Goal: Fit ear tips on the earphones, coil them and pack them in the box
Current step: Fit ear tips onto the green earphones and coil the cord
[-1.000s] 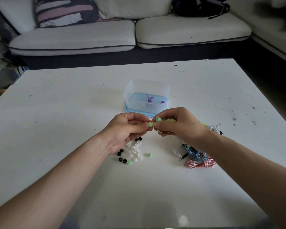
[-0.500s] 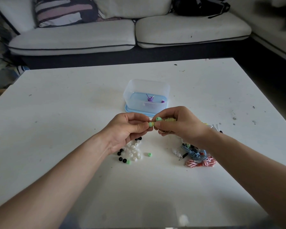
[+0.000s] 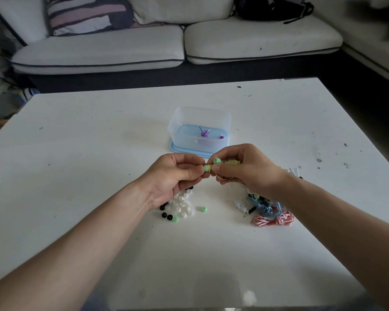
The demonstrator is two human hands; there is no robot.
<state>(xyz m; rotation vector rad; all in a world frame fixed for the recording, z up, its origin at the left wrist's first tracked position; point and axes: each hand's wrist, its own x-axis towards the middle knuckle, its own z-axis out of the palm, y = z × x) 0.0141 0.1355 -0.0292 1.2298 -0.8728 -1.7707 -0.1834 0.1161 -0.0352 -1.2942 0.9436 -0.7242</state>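
Your left hand [image 3: 173, 176] has its grip pinched on a pale green ear tip [image 3: 206, 168], which sits on a yellow bud. Your right hand [image 3: 247, 169] has its grip clamped round the earphones [image 3: 233, 162], with the yellowish cord bunched in your fingers and a second green tip [image 3: 216, 160] poking up. You hold both above the worktop [image 3: 99, 142], just in front of the clear box [image 3: 226, 122].
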